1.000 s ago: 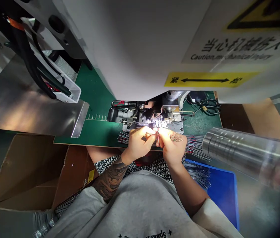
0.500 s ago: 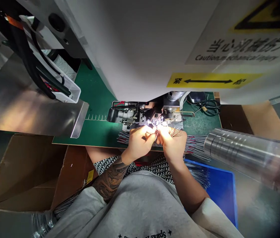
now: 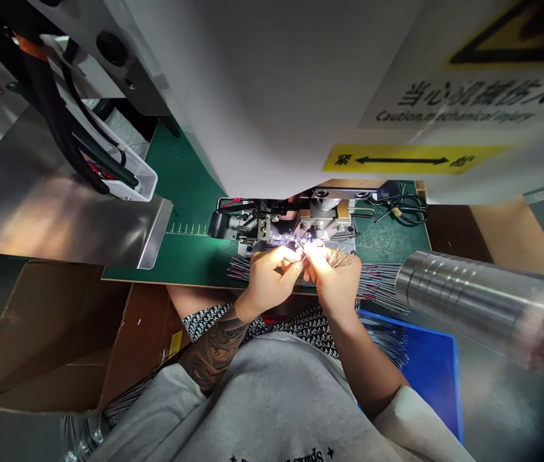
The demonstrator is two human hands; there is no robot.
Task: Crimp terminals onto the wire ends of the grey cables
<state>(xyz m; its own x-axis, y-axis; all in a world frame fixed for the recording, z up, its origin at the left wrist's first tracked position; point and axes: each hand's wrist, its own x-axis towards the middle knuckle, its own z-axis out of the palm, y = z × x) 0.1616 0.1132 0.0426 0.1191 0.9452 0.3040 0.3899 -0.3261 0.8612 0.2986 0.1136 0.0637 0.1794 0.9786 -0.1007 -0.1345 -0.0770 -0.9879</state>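
Both my hands meet under a bright light at the front of a terminal-crimping machine's metal tooling [image 3: 320, 215]. My left hand [image 3: 272, 279] is closed in a pinch on the end of a thin wire [image 3: 303, 254] close to the tooling. Opposite it, my right hand [image 3: 337, 279] is closed around a bunch of thin wires, whose bare-looking tips [image 3: 340, 258] poke out over its knuckles. The fingertips nearly touch, and glare hides exactly what lies between them. Grey wires [image 3: 380, 282] run along the table edge beneath and beside my hands.
A large white machine housing [image 3: 272, 96] hangs over the green tabletop [image 3: 180, 167]. At left are a bent metal sheet [image 3: 60, 205] and an open cardboard box [image 3: 51, 333]. A shiny metal cylinder [image 3: 464, 301] juts in from the right, above a blue tray [image 3: 438, 366].
The machine's press head has come down and its plate and blocks now show below the housing. My hands stay almost in place, still pinched together.
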